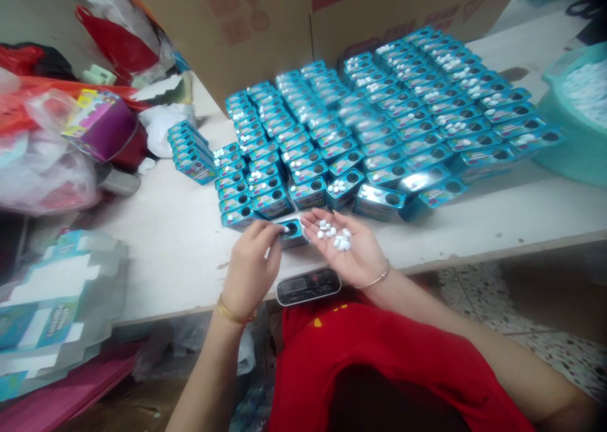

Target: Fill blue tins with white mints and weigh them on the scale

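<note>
My left hand [253, 255] pinches a small white tablet [286, 229] between thumb and fingertips, right at the dark round hole of a blue tin [296, 233]. That tin stands between my two hands at the near side of the stock. Palm up and slightly cupped, my right hand [353, 248] holds several white tablets [342, 240] beside the tin, its fingers stretched toward it. Just in front lies a small black digital scale [308, 286] at the table edge. Behind my hands stand many blue tins [308, 157] in close rows, a lot of them with white tablets on top.
A large cardboard box [284, 27] backs the rows. At the right, a turquoise basin [569, 147] holds a heap of white tablets. A small row of blue tins [192, 150] stands apart at left, near plastic bags [42, 160] and flattened printed cartons [61, 299].
</note>
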Demonstrator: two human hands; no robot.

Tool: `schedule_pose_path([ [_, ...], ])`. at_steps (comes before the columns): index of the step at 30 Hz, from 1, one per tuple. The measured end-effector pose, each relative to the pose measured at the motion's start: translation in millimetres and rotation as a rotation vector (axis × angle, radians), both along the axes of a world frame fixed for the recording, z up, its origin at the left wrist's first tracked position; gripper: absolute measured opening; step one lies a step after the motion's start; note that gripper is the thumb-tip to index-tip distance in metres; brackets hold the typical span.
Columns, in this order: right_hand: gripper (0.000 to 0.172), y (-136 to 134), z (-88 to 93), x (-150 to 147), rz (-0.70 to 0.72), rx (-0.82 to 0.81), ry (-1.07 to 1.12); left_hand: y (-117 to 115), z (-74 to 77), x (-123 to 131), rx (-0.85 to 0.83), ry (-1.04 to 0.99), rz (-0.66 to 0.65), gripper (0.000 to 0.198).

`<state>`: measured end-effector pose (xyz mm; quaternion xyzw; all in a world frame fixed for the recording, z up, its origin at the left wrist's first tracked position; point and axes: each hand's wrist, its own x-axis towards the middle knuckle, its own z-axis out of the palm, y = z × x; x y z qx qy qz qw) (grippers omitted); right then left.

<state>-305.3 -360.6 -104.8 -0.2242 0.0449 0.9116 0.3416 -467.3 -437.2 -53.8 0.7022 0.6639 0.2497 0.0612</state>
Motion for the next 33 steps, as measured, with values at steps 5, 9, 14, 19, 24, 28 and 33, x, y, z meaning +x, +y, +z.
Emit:
schedule_pose_path([
  [5,0.033,-0.9,5.2,1.9,-0.003,0.016,-0.014,4.4,0.6,25.9,0.066,-0.087,-0.094,0.019],
  [9,0.035,-2.1,18.6,5.3,-0.005,0.035,-0.05,12.7,-0.1,52.4,0.03,-0.189,-0.293,0.029],
  [14,0.032,-0.6,37.1,-1.1,-0.049,0.092,-0.049,24.6,1.9,58.2,0.123,-0.195,-0.274,0.015],
  [19,0.03,-1.1,52.1,-14.1,-0.088,0.023,-0.082,26.5,12.0,49.6,0.098,-0.211,-0.287,0.01],
  [24,0.032,-2.5,56.7,-18.7,-0.096,-0.015,-0.092,24.7,16.8,36.9,0.125,-0.228,-0.159,0.006],
  [28,0.028,0.1,50.7,-19.2,-0.113,-0.031,-0.117,21.8,13.8,16.4,0.082,-0.252,-0.003,0.003],
  [33,0.028,1.4,46.3,-22.3,-0.098,-0.037,-0.127,14.7,6.9,1.6,0.028,-0.135,0.025,0.007],
])
